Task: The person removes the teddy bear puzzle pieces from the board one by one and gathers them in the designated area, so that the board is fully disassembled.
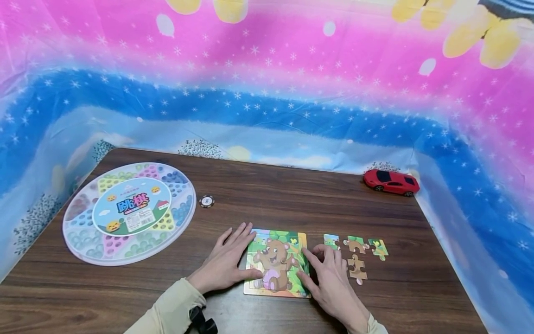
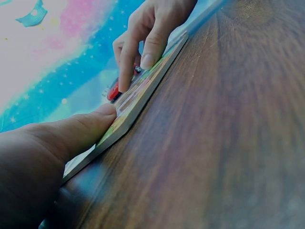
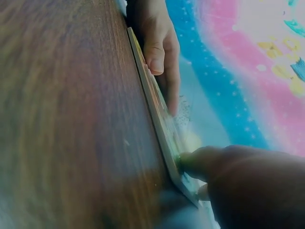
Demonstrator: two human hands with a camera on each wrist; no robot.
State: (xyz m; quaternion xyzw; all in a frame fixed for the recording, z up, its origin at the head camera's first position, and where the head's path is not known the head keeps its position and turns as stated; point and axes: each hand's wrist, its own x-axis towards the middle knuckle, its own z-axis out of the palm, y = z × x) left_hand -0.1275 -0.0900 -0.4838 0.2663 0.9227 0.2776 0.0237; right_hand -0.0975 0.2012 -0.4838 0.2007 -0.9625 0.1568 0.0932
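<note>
A square jigsaw puzzle (image 1: 273,260) showing a brown bear lies flat in its thin tray (image 1: 277,293) on the table. My left hand (image 1: 227,262) rests along the tray's left side, fingers stretched out, with the thumb on the picture near its lower left. At the right side, my right hand (image 1: 331,278) touches the puzzle with thumb and index finger set apart; its other fingers bend over the table. In the left wrist view the tips of the right hand (image 2: 147,38) point down at the board. Several loose jigsaw pieces (image 1: 356,269) lie just beyond the right hand.
A round Chinese checkers set (image 1: 87,236) with marbles under its cover lies at the left. Beside it is a black and white chip (image 1: 206,201). A red toy car (image 1: 391,183) stands at the back right edge. Patterned cloth (image 1: 267,102) hangs around the brown table (image 1: 267,195).
</note>
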